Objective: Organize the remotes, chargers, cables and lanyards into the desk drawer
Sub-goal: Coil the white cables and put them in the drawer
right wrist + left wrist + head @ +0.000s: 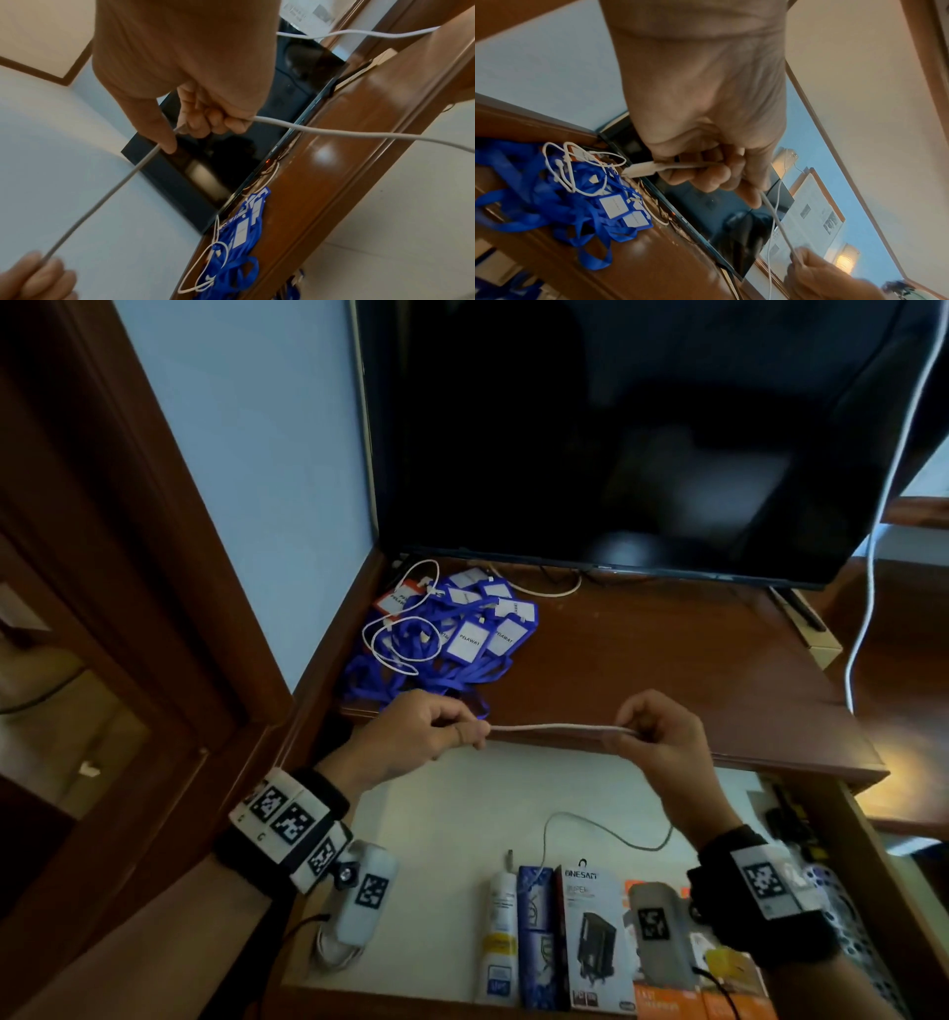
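A grey-white cable is stretched taut between both hands above the open desk drawer. My left hand grips its plug end, with the connector poking out past the fingers. My right hand pinches the cable further along, and the slack hangs down into the drawer. A heap of blue lanyards with white badge cards lies at the desk's back left, with a thin white cable looped on top of it.
A dark TV screen stands at the back of the wooden desk. Boxed chargers, a white tube and orange packets line the drawer's front. A white cord hangs at the right.
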